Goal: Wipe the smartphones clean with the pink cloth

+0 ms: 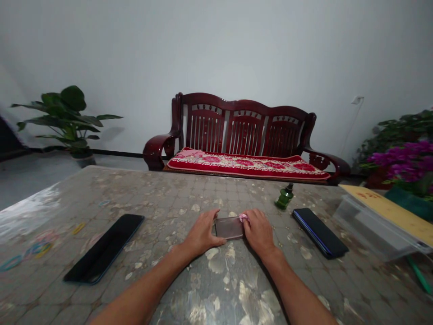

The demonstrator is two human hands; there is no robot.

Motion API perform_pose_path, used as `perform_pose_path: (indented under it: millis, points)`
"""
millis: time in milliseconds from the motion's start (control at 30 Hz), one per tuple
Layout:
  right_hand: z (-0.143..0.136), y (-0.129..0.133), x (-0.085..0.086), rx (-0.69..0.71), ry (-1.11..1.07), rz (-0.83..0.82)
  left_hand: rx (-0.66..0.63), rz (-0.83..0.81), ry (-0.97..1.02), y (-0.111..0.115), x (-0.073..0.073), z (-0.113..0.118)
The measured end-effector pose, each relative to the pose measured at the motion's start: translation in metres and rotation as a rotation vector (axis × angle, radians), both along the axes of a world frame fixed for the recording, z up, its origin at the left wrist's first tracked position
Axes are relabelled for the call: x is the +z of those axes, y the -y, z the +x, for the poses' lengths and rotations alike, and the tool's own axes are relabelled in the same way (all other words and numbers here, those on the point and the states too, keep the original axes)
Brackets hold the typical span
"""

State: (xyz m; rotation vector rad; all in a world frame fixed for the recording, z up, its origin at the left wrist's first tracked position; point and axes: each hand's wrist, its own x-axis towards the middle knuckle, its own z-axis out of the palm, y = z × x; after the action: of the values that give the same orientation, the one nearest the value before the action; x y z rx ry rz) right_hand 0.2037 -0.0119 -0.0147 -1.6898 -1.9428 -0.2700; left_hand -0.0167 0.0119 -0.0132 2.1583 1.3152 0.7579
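Note:
On the table in front of me lies a flat, greyish, see-through phone case (229, 228) with a thin raised rim. My left hand (204, 232) grips its left end, thumb along the near edge and fingers at the far edge. At the right end, my right hand (259, 230) is closed on a small pink cloth (243, 217) and presses it against the case. The right fingers partly hide the cloth and that end of the case. A small green spray bottle (284, 197) stands upright beyond my right hand.
A black tablet or large phone (106, 248) lies left; a dark phone or wallet-style case (320, 232) lies right. Coloured bands (37, 248) are at far left. A clear plastic box (372, 228) under a yellow board (389, 210) stands right. Beyond the table is a wooden bench (243, 119).

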Motion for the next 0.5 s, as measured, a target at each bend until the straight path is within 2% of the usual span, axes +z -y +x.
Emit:
perform_pose_path:
  millis: [233,500]
  points:
    - [-0.0022,0.0015,0.0013,-0.018,0.073,-0.023,-0.017,-0.043,0.008,0.0012,0.0032,-0.0065]
    - [-0.0033,0.0005,0.0055,-0.037,0.098,-0.054,-0.012,-0.054,0.055,0.0017,-0.002,-0.0077]
